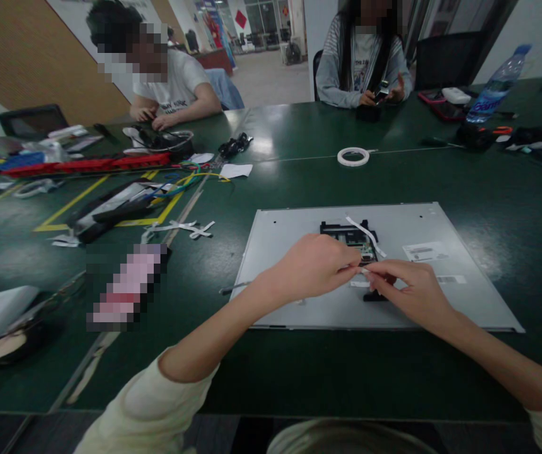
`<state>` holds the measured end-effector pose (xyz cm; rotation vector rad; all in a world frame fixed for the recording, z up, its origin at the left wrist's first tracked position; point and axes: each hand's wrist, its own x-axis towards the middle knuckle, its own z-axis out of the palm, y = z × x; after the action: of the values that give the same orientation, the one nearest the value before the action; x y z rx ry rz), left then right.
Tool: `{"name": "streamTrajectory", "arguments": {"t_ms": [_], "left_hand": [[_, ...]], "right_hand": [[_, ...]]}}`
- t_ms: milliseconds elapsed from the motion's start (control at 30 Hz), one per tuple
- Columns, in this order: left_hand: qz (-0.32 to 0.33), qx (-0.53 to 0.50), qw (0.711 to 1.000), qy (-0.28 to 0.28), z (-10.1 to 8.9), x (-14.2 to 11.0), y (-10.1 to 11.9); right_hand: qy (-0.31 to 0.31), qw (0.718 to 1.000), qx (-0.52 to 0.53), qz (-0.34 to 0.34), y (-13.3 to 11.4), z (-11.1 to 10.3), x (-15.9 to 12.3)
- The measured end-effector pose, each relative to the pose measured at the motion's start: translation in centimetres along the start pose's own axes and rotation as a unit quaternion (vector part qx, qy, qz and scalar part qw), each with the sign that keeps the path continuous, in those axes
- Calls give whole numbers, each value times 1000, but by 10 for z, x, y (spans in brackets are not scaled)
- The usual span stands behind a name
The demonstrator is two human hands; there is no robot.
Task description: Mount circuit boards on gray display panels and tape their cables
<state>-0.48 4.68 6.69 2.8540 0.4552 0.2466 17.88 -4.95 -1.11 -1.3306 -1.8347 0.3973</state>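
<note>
Left hand (321, 265) and right hand (406, 284) meet fingertip to fingertip, each pinched on a small white piece (363, 270), over a flat silver metal panel (294, 236). Panel lies on dark green surface (299, 372). Black-framed circuit board (346, 239) on panel, white strip (366, 236) across it. Left of panel: phone (129, 284). Beyond panel: white tape roll (352, 163); farther right of panel, tilted plastic water bottle (498, 88). Farthest beyond panel: two seated people.
</note>
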Motion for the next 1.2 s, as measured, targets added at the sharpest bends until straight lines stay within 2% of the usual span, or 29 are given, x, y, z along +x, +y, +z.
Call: {"name": "streamTrajectory", "arguments": {"t_ms": [167,300,433,667,767,867,967,1067,1133,1200], "left_hand": [[-31,-66,997,-2,-5,0,-2],[-56,-121,991,-5,-12,0,-8],[-53,-115,992,-6,-16,-1,-11],[-78,-83,993,24,-21,-2,-10],[-83,-96,992,22,-24,-3,-10],[-101,-133,985,33,-21,-2,-12],[-156,-189,967,69,-14,0,-17],[-205,-276,933,106,-9,3,-20],[-217,-361,902,92,-7,4,-20],[-218,-444,868,40,-6,5,-17]], "right_hand": [[3,999,30,31,0,-3,1],[29,1000,-9,7,3,-5,1],[44,998,-41,-16,6,-5,0],[46,999,-3,9,-2,-6,1],[49,998,21,45,-7,-6,2],[30,987,100,123,-8,-6,3],[14,963,197,186,-5,-7,5],[6,939,262,221,-1,-6,6],[-5,928,289,236,0,-5,5],[-24,919,308,244,1,-4,5]]}}
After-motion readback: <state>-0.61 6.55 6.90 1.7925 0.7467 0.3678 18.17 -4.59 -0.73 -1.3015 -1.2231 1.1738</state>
